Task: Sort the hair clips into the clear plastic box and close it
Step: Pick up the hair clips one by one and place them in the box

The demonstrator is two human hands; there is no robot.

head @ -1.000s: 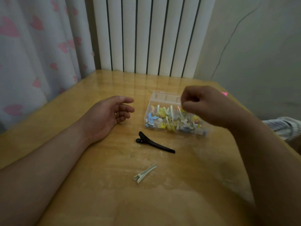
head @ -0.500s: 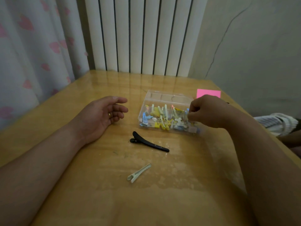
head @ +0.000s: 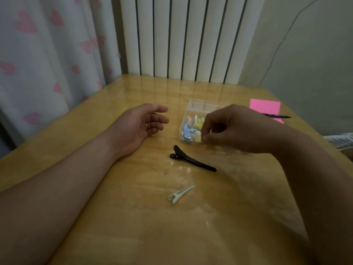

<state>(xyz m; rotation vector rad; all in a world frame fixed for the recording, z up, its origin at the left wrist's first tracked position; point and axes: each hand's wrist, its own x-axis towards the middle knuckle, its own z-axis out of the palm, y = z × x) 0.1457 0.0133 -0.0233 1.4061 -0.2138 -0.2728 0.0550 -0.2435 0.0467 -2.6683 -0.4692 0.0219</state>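
The clear plastic box lies open at the middle of the wooden table, with several small coloured hair clips inside. My right hand hovers over the box and hides most of it. Its fingers are curled, and thumb and forefinger pinch a small yellow hair clip at the box's front edge. A long black hair clip lies on the table just in front of the box. Nearer to me lies a small white hair clip. My left hand rests on the table left of the box, fingers relaxed, holding nothing.
A pink sticky note with a dark pen across it sits at the table's far right edge. A white radiator stands behind the table and a heart-patterned curtain hangs to the left. A striped cloth shows at the right.
My right hand came down from above the box and slid left along it to its front edge. The left hand and the two loose clips have stayed in place.
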